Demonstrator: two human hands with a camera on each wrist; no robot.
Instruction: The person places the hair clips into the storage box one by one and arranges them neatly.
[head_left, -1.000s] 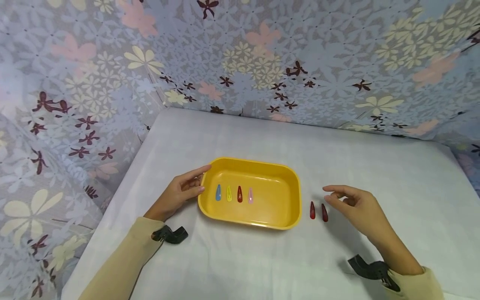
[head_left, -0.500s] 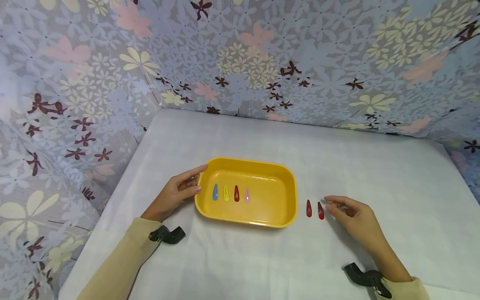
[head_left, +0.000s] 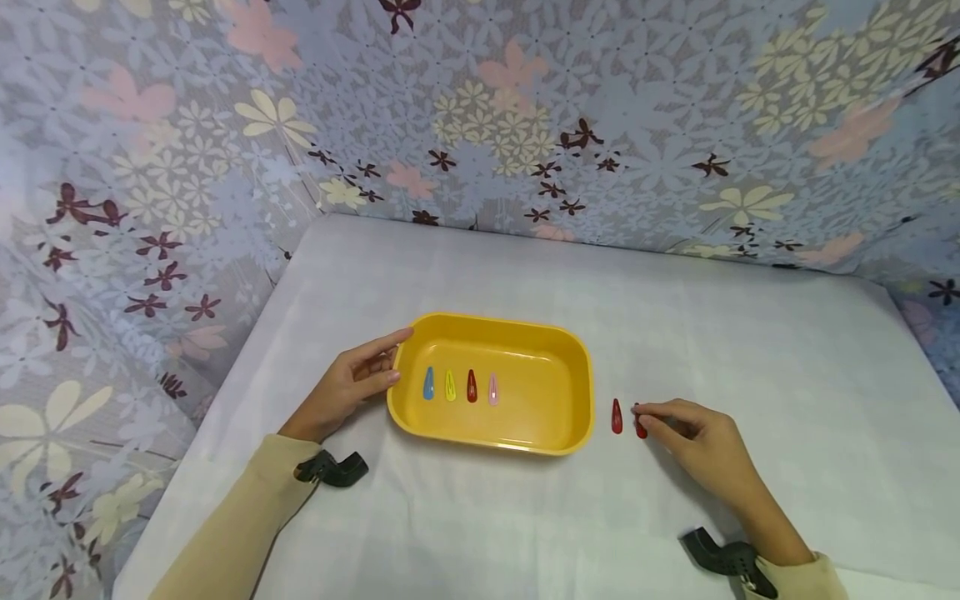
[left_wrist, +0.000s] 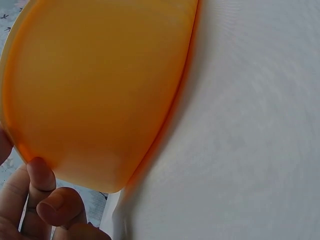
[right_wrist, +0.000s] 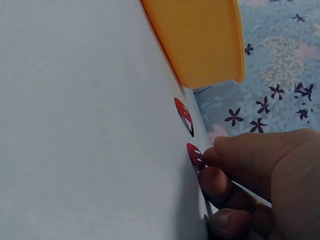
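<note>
A yellow tray (head_left: 495,443) stands on the white cloth. Inside it, in a row, lie a blue hair clip (head_left: 428,383), a yellow one (head_left: 450,386), a red one (head_left: 472,386) and a pink one (head_left: 492,389). My left hand (head_left: 348,387) touches the tray's left end with thumb and extended index finger; the other fingers are bent below. To the right of the tray, thumb and index finger of my right hand (head_left: 697,437) pinch a red hair clip (right_wrist: 195,155), still at the cloth. Another red hair clip (head_left: 617,416) lies between it and the tray.
White cloth (head_left: 525,533) covers the table around the tray. Flowered fabric (head_left: 510,117) rises behind the table and along its left side. A black strap mount (head_left: 330,469) sits on each wrist.
My right hand has moved down and left onto the outer red hair clip and now pinches it. My left hand stays at the tray, and the whole view has shifted slightly.
</note>
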